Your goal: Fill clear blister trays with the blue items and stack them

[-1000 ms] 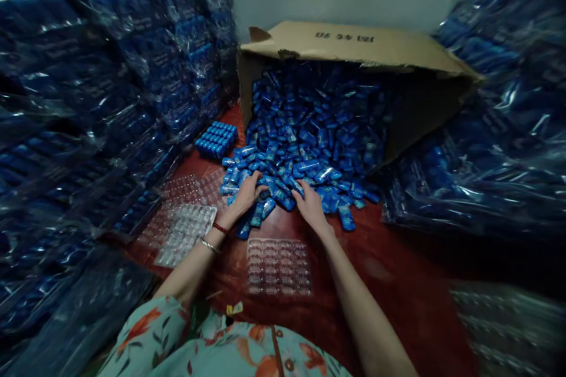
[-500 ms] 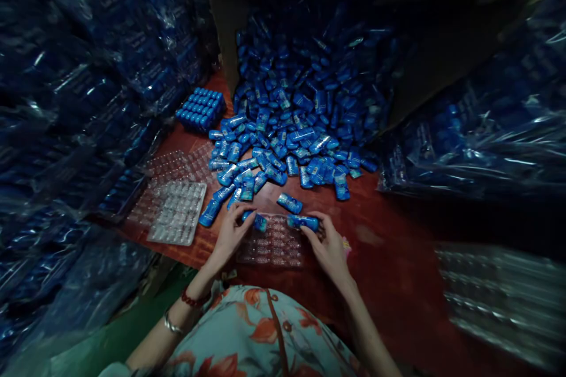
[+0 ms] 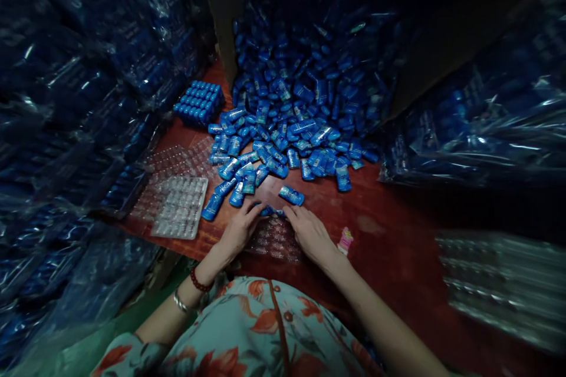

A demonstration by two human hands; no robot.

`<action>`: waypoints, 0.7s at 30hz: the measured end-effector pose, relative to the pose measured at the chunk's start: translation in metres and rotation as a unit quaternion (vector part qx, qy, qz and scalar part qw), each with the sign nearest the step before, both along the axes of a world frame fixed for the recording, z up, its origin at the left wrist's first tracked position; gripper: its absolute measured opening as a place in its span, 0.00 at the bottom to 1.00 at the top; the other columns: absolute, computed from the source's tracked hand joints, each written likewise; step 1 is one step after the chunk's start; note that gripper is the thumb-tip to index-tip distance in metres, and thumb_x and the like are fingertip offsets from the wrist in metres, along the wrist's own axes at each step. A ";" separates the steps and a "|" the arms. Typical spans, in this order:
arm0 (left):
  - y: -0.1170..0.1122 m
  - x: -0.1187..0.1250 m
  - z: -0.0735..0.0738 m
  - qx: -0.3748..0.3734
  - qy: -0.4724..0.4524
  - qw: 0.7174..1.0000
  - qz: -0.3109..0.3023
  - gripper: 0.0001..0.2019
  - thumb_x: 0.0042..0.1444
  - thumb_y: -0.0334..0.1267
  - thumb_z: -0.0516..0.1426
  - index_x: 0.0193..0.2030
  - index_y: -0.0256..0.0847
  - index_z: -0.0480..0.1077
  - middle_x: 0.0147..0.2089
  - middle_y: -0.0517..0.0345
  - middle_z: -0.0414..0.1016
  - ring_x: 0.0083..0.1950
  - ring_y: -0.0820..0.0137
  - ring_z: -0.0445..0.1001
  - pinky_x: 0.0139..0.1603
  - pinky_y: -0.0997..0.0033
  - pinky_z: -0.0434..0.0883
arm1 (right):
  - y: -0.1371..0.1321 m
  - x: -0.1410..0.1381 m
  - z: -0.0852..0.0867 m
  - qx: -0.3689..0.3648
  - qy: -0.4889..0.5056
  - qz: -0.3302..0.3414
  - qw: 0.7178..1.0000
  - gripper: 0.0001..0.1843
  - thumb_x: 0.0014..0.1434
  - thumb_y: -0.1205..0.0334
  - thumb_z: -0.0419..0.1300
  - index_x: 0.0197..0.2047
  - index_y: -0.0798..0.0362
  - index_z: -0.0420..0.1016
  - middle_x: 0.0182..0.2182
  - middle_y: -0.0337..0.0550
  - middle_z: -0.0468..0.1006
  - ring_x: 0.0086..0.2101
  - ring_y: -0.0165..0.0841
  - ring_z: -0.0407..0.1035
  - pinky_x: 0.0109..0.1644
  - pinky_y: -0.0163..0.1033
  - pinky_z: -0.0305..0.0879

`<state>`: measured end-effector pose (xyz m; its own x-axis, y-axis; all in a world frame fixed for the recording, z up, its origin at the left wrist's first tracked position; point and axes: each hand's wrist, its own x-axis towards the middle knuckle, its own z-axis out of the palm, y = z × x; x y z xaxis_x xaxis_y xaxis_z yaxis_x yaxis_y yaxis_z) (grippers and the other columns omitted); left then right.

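Observation:
A clear plastic blister tray point(image 3: 276, 238) lies on the table in front of me. At its far edge my left hand point(image 3: 239, 228) has its fingers closed over a small blue labelled container point(image 3: 266, 211), mostly covered. My right hand point(image 3: 310, 234), knuckles up, bends its fingers over another small blue container point(image 3: 279, 212), of which only an end shows. Just beyond the hands a loose blue container point(image 3: 291, 195) lies on its side. Further back, a heap of the same blue containers point(image 3: 274, 147) spills across the table.
The heap comes out of a tipped cardboard box point(image 3: 223, 29). On the left are a filled block of blue containers point(image 3: 198, 103) and empty clear trays point(image 3: 180, 206). A pink wrapper point(image 3: 345, 240) and stacked trays point(image 3: 499, 283) are on the right. Plastic-wrapped stacks point(image 3: 88, 88) flank the table point(image 3: 375, 247).
Both hands have moved closer together at the tray's far edge, carrying their blue containers down onto it. The right hand has turned knuckles up, uncovering the pink wrapper.

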<state>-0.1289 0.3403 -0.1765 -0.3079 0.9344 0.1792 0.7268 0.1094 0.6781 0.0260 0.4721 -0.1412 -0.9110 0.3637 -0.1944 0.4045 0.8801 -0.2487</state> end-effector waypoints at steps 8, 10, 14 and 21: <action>-0.002 0.002 -0.003 -0.098 0.127 0.986 -0.033 0.23 0.56 0.22 0.46 0.57 0.39 0.60 0.55 0.44 0.64 0.51 0.63 0.71 0.46 0.63 0.73 | 0.003 -0.009 0.020 -0.006 -0.047 0.015 0.999 0.23 0.59 0.76 0.44 0.55 0.56 0.64 0.46 0.52 0.71 0.45 0.38 0.67 0.52 0.43 0.62; 0.002 0.003 0.001 -0.127 0.148 0.980 -0.029 0.23 0.55 0.21 0.46 0.57 0.38 0.59 0.53 0.44 0.65 0.48 0.63 0.72 0.43 0.64 0.74 | 0.002 -0.009 0.020 0.000 -0.051 0.022 0.998 0.22 0.59 0.76 0.44 0.55 0.56 0.64 0.45 0.52 0.72 0.44 0.38 0.67 0.51 0.43 0.62; 0.014 0.006 0.015 -0.183 0.172 0.967 -0.049 0.22 0.56 0.21 0.45 0.56 0.37 0.60 0.50 0.46 0.67 0.44 0.66 0.72 0.41 0.66 0.74 | -0.003 -0.008 0.013 0.024 -0.033 0.032 0.999 0.22 0.59 0.75 0.43 0.54 0.55 0.65 0.44 0.51 0.73 0.45 0.38 0.67 0.51 0.43 0.62; 0.043 0.013 0.030 -0.227 0.209 0.941 -0.141 0.14 0.56 0.21 0.45 0.43 0.31 0.68 0.41 0.43 0.69 0.38 0.63 0.73 0.38 0.63 0.72 | -0.009 -0.011 0.006 0.048 0.023 0.030 0.998 0.23 0.59 0.76 0.41 0.52 0.56 0.67 0.41 0.53 0.74 0.45 0.40 0.68 0.50 0.46 0.63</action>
<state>-0.1154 0.3835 -0.1466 -0.0280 0.9780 -0.2066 0.9630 0.0818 0.2568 0.0147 0.4628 -0.1349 -0.9390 0.3226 -0.1191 0.3398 0.9233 -0.1789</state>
